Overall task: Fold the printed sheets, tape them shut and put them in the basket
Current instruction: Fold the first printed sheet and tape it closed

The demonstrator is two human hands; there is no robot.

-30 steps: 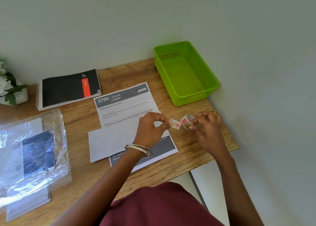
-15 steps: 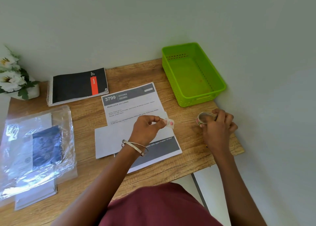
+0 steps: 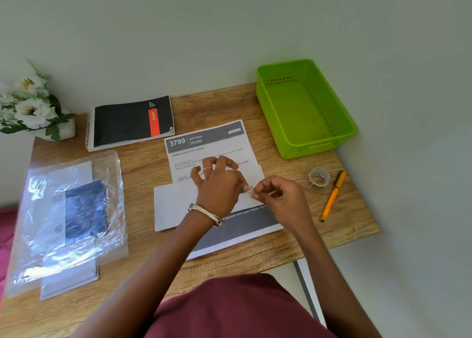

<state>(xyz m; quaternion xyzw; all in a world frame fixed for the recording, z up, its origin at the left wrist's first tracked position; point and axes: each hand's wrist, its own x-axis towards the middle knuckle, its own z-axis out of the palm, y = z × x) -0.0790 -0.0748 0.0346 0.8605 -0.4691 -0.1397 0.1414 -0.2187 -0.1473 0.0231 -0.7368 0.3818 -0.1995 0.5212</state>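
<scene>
Tape piece (image 3: 249, 189): a small strip is hanging between both hands above the folded sheet (image 3: 178, 202).
Left hand (image 3: 219, 184): thumb and forefinger are pinching one end, other fingers spreading.
Right hand (image 3: 278, 197): curled fingers are pinching the other end.
Around: tape roll (image 3: 318, 179) and pen (image 3: 333, 196) are lying right; green basket (image 3: 304, 107) behind.
Surface: wooden table (image 3: 143, 169) is standing against a pale wall.

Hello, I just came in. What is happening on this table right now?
A person is sealing a folded sheet that lies on a printed sheet. The left hand and right hand pinch a small piece of tape between them over the fold. The tape roll sits on the table beside an orange pen. No sheet is in the green basket yet.
</scene>
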